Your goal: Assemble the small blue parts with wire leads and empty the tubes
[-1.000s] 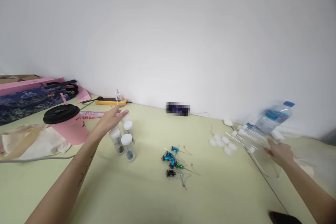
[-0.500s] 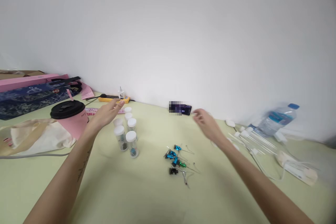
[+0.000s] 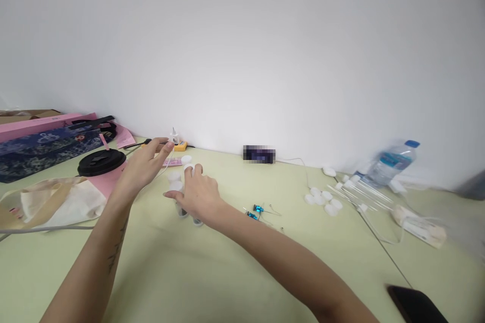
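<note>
My right hand reaches across to the clear vials with white caps, its thumb and index finger spread over them. It hides part of the group, and I cannot make out a firm hold on any vial. To the left of the vials, my left hand hovers with fingers stretched out and apart. A thin white cord shows beside it. Small blue metallic pieces with thin wire ends lie on the table right of the vials, partly covered by my right forearm.
At left stand a pink cup with black lid and a cloth bag. White round caps, thin white sticks and a water bottle are at right. A blurred-out device leans near the wall; a dark phone-like object lies lower right.
My right hand has swung left from beside the device to the vials. White round caps at right have come into sight. My left hand stays near the same spot.
</note>
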Demonstrator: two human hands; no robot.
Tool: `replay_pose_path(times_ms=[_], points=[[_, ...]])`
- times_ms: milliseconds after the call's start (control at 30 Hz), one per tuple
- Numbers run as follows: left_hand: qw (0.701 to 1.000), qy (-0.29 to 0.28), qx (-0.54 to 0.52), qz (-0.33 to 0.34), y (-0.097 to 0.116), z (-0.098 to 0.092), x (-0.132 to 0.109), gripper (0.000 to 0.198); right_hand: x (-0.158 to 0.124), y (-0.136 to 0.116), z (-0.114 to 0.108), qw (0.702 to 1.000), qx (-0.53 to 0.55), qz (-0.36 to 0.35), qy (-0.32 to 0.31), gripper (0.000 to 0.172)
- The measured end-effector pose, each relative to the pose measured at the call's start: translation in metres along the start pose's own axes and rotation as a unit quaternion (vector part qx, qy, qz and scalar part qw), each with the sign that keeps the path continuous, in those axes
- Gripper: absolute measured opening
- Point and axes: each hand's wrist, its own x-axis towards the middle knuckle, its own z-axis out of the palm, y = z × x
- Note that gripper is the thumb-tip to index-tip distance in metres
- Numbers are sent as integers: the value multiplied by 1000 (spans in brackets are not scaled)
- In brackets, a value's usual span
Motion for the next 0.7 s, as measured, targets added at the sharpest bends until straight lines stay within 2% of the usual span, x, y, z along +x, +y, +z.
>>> replay_pose_path(times_ms=[167,267,333,433,567,700], points=[[999,25,23,11,9,-1,-6,58,-12,9,5,999,-26,-23,20,52],[999,12,24,24,16,2,-8,60,-13,9,8,997,-50,-46,22,40],[999,-21,29,32,17,6,-7,60,-10,8,9,996,-65,-56,21,34],[993,-100,34,46,10,15,-4,61,-5,7,10,994,-85,-57,25,31],[976,-203,23,81,-2,27,3,60,-1,10,10,993,-95,-59,30,37],[963,-249,20,103,-10,31,5,59,-2,11,11,992,-104,-68,31,42]])
